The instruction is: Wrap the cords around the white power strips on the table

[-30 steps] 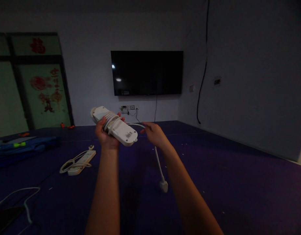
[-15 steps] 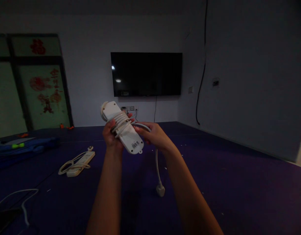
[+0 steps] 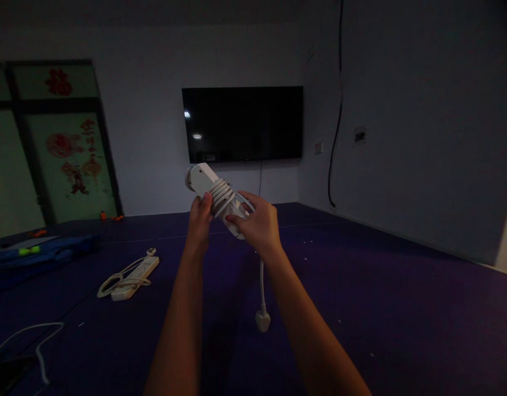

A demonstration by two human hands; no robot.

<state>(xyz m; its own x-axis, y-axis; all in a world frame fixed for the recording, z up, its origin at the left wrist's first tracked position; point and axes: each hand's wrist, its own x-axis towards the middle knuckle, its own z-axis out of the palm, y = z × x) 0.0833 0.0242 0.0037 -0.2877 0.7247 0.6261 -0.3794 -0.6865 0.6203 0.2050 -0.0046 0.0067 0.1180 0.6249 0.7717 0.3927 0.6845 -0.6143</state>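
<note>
Gripping white oblong plastic power strip [image 3: 200, 177], left hand [image 3: 199, 221] fingers closed; right hand [image 3: 258, 226] fingers pinch its white cord [image 3: 261, 283], so best lay turns snug, adjacent.

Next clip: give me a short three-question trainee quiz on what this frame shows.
1. True or false: the cord is coiled around the power strip that the left hand grips.
2. Where is the plug? A) in a wall socket B) dangling under the right hand C) on the television
3. Fill in: a second strip lies on the ____.
Key: 1 true; 2 B; 3 floor.
</note>
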